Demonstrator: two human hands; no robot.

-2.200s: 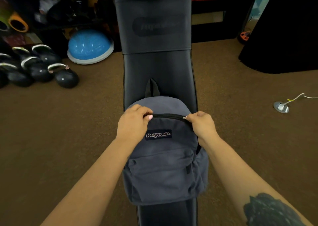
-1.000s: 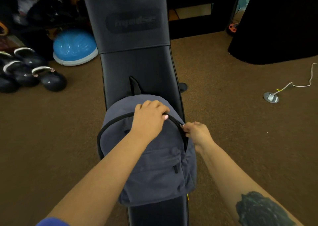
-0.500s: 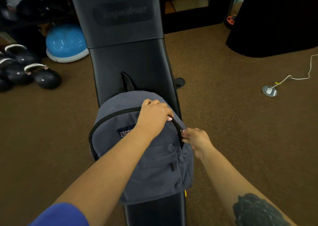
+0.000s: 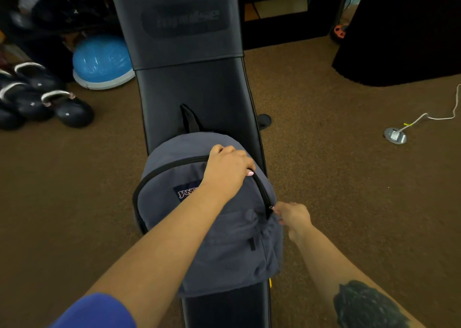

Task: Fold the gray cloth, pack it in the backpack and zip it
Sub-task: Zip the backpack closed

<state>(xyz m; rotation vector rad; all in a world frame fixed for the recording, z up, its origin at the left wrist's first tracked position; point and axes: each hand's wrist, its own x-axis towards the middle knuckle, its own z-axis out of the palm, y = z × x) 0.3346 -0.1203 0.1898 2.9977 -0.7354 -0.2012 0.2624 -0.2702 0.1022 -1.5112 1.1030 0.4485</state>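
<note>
The backpack [image 4: 199, 217] lies face up along the middle of the table [image 4: 199, 95] (a black padded bench, really), its lower end hanging a little over the right edge and its black carry loop pointing toward the far end. It is soft gray fabric, light and floppy by the look of it, so I judge it will buckle and slide under any pull unless something pins it. The gray cloth is not visible; presumably it sits inside, adding some bulk. The left hand [image 4: 228, 165] does the pinning: it reaches across and lies on the top right curve of the bag, fingers curled over the fabric beside the zipper track [image 4: 262, 190]. To its right, at the table's right edge, the right hand [image 4: 293, 215] pinches the zipper pull [image 4: 271, 207] between fingertips, low on the bag's right side. That small metal tab is the place to take hold, with the fabric kept taut above it so the slider does not snag
</note>
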